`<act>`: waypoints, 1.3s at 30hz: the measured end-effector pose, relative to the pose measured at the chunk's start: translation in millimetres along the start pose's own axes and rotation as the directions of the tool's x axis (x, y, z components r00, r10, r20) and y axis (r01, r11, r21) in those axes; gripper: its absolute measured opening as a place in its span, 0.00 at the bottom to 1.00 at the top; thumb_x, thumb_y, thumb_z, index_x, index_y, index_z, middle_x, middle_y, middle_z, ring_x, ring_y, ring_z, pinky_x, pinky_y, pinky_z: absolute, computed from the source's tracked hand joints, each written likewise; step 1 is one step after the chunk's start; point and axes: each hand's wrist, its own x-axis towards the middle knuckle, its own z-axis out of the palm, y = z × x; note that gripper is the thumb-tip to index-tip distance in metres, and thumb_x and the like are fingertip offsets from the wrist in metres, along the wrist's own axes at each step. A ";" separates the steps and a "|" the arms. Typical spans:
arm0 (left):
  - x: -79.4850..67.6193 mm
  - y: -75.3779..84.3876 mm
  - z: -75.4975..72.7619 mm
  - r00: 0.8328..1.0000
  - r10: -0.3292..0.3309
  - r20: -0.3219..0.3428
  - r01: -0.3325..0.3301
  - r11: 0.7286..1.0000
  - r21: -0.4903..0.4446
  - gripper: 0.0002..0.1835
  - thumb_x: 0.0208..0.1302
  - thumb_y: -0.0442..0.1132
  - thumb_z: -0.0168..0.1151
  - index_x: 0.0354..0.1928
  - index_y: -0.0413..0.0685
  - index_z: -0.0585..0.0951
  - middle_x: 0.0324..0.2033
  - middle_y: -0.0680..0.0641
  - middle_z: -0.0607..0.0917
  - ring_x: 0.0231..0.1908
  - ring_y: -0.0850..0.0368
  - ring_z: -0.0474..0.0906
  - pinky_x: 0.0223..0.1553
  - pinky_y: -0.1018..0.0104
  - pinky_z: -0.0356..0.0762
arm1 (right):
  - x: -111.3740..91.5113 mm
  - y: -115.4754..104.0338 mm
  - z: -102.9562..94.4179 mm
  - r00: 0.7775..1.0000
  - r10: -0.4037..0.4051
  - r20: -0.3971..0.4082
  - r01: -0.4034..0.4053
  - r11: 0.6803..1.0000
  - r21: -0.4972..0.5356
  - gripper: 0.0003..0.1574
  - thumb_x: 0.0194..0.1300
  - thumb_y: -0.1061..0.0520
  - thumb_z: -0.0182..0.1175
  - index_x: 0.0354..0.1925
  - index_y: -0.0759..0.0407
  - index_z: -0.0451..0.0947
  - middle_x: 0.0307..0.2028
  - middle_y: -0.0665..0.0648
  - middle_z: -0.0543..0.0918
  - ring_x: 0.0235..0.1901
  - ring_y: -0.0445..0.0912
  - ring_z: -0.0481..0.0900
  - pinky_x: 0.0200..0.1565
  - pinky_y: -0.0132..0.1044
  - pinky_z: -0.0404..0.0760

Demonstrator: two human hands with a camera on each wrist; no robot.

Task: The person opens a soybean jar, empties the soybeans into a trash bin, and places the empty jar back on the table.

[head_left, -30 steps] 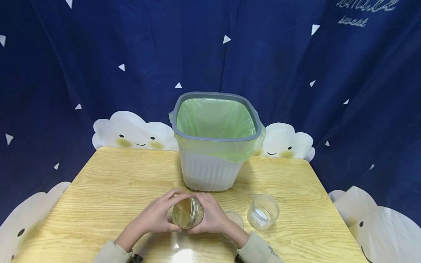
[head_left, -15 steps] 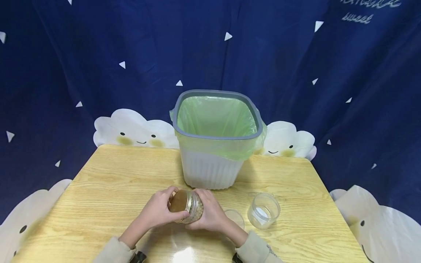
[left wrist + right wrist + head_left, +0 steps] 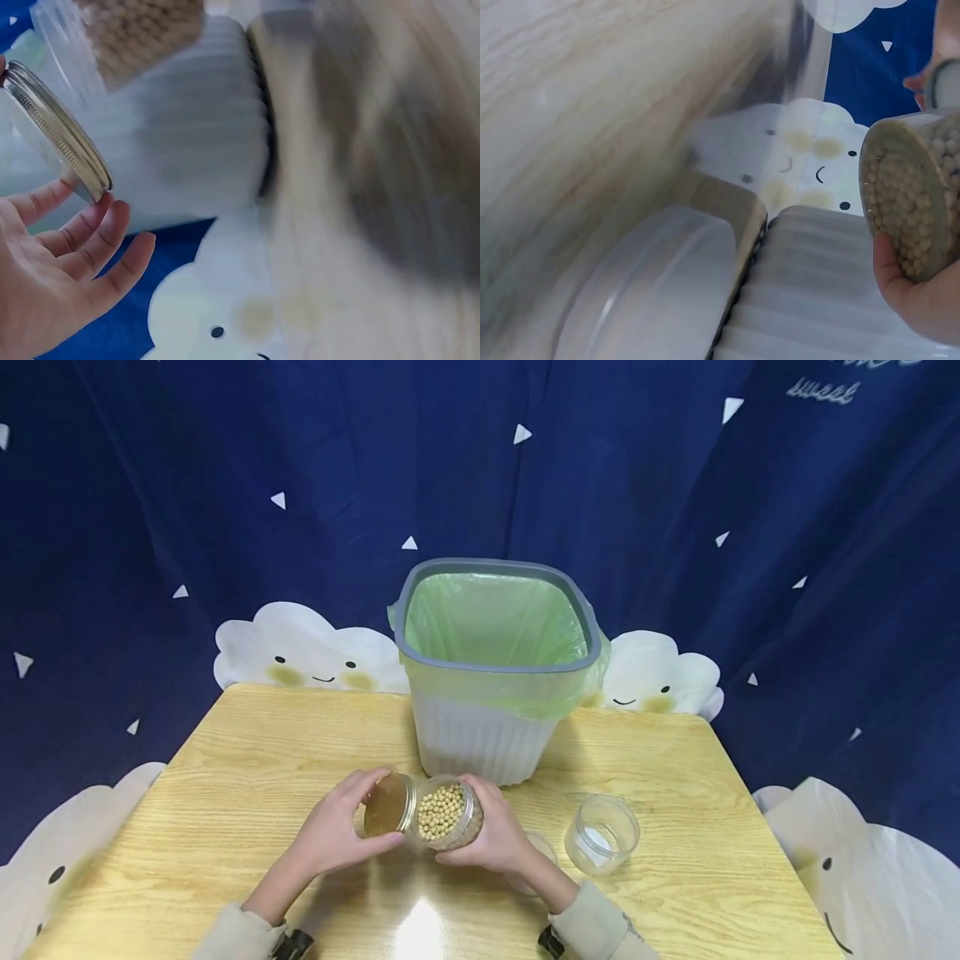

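In the head view my left hand (image 3: 330, 831) holds a gold metal jar lid (image 3: 386, 806), its fingers and thumb pinching the rim. The left wrist view shows the lid (image 3: 60, 131) side-on, with a ridged edge. Just right of it, my right hand (image 3: 495, 835) grips a clear jar (image 3: 471, 818) full of round, pale yellow beans (image 3: 441, 812). The jar is tilted with its mouth facing left, uncovered and apart from the lid. In the right wrist view the jar's bottom (image 3: 900, 199) faces the camera, beans against it.
A white bin (image 3: 480, 739) with a grey rim and green liner bag (image 3: 495, 618) stands directly behind the hands. At right is a second clear jar (image 3: 602, 835) with something white at its bottom. A clear round disc (image 3: 542, 847) lies partly under my right forearm.
The lid has come off the jar. My left hand has moved left with it, while my right hand has shifted slightly right and tilted the jar, bringing the beans into sight.
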 end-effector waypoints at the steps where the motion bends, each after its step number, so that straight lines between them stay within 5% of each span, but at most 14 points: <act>1: -1.4 -2.7 -0.7 1.000 -0.006 0.002 0.006 1.000 0.011 0.43 0.39 0.58 0.71 0.60 0.52 0.68 0.41 0.56 0.75 0.37 0.60 0.73 0.35 0.60 0.73 | -0.2 -0.2 -1.6 1.000 -0.002 -0.008 0.002 1.000 0.004 0.60 0.25 0.47 0.79 0.59 0.55 0.64 0.52 0.55 0.72 0.50 0.50 0.69 0.50 0.52 0.70; 14: -12.8 -28.2 2.7 0.996 -0.069 0.063 0.067 0.997 0.039 0.46 0.38 0.57 0.73 0.62 0.49 0.67 0.42 0.52 0.71 0.40 0.56 0.69 0.38 0.56 0.72 | -7.6 -6.7 -22.4 0.997 0.046 -0.062 -0.043 0.998 0.043 0.61 0.24 0.48 0.79 0.59 0.54 0.63 0.53 0.55 0.71 0.52 0.51 0.69 0.51 0.53 0.68; 23: -20.7 -47.0 12.6 0.971 -0.155 0.181 0.138 0.985 0.105 0.52 0.31 0.57 0.76 0.61 0.41 0.66 0.44 0.43 0.74 0.40 0.50 0.73 0.38 0.52 0.74 | -15.2 -9.3 -38.7 0.993 0.053 -0.110 -0.049 0.998 0.032 0.61 0.22 0.50 0.80 0.59 0.56 0.64 0.53 0.55 0.72 0.51 0.53 0.70 0.51 0.54 0.68; 30: -25.6 -49.3 15.1 0.956 -0.207 0.209 0.165 0.965 0.202 0.53 0.28 0.55 0.77 0.60 0.38 0.67 0.45 0.38 0.74 0.40 0.41 0.73 0.32 0.47 0.75 | -16.2 -10.8 -48.4 0.989 0.037 -0.144 -0.032 0.999 0.034 0.62 0.22 0.52 0.80 0.59 0.58 0.64 0.52 0.58 0.73 0.50 0.54 0.71 0.49 0.53 0.70; 36: -29.5 -48.6 15.9 0.942 -0.233 0.241 0.180 0.958 0.221 0.51 0.32 0.56 0.76 0.60 0.38 0.67 0.48 0.36 0.73 0.42 0.39 0.73 0.29 0.45 0.75 | -13.7 -15.8 -64.4 0.996 0.011 -0.089 0.000 0.993 0.119 0.58 0.27 0.56 0.79 0.59 0.54 0.64 0.51 0.55 0.74 0.50 0.51 0.72 0.50 0.48 0.71; 39: -26.7 -44.5 9.7 0.954 -0.209 0.213 0.165 0.964 0.209 0.48 0.38 0.54 0.73 0.60 0.37 0.67 0.50 0.34 0.71 0.43 0.36 0.72 0.30 0.45 0.74 | -13.4 -27.7 -76.2 0.997 -0.008 -0.082 0.022 0.986 0.164 0.57 0.27 0.61 0.78 0.59 0.58 0.65 0.51 0.58 0.75 0.49 0.52 0.72 0.51 0.47 0.71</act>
